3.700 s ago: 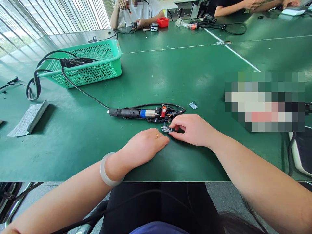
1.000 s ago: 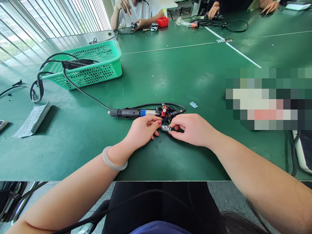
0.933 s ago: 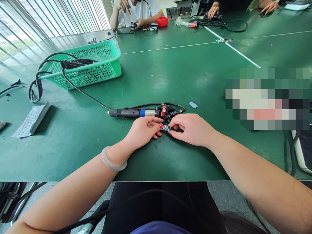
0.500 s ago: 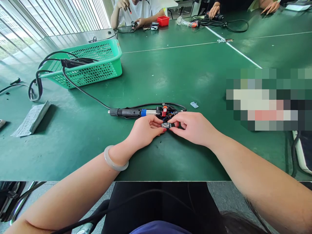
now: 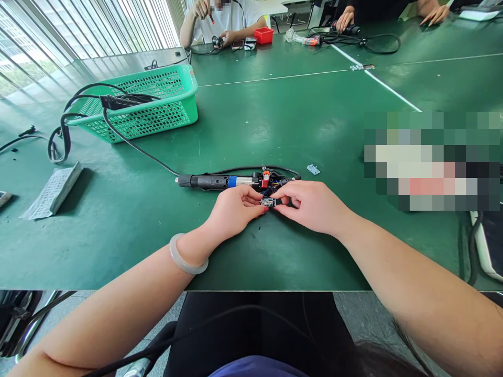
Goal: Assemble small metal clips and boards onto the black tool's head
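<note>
A small circuit board (image 5: 269, 202) is pinched between the fingertips of my left hand (image 5: 236, 210) and my right hand (image 5: 310, 207). Just beyond it lies a black, pen-shaped electric tool (image 5: 208, 182) with a blue band and a silver section. Its right end is opened up, showing a red part (image 5: 266, 179) and thin wires close to my fingers. From its left end a black cable (image 5: 137, 149) runs to the basket. The undersides of my fingertips are hidden. A small pale blue-white plate (image 5: 313, 169) lies beyond my right hand.
A green plastic basket (image 5: 184, 107) with black cables stands at the back left of the green table (image 5: 251, 125). A folded paper packet (image 5: 53, 192) lies at the left. Two people sit across the table, near a red box (image 5: 263, 35). A pixelated patch covers the right.
The circuit board has tilted slightly between my fingertips. Both hands stay in nearly the same place; the whole view has shifted a little.
</note>
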Demonstrator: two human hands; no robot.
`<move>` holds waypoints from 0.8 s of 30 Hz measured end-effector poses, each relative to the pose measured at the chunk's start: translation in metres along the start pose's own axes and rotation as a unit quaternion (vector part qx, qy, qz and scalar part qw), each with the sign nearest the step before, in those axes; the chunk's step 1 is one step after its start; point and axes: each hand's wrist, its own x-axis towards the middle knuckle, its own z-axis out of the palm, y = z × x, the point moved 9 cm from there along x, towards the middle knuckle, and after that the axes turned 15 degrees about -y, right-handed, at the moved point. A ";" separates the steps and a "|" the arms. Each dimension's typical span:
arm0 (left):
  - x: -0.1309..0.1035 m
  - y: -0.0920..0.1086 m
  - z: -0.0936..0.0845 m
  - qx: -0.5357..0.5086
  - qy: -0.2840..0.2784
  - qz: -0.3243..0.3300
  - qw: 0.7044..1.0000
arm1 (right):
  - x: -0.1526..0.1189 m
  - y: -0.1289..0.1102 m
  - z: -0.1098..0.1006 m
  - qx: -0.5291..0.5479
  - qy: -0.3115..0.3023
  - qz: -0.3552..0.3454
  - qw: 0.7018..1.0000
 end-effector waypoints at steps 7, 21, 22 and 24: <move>0.000 -0.002 0.001 0.014 -0.004 -0.010 1.000 | -0.001 0.000 0.000 0.003 -0.001 0.003 1.000; 0.000 -0.002 0.003 -0.020 -0.020 0.003 1.000 | -0.001 -0.002 0.001 0.013 -0.005 0.019 1.000; 0.000 -0.001 0.004 -0.029 -0.023 0.007 0.999 | 0.000 -0.003 0.001 0.013 -0.005 0.023 1.000; 0.001 -0.001 0.007 -0.044 -0.030 0.008 0.999 | 0.000 -0.007 0.002 0.010 -0.002 0.032 0.999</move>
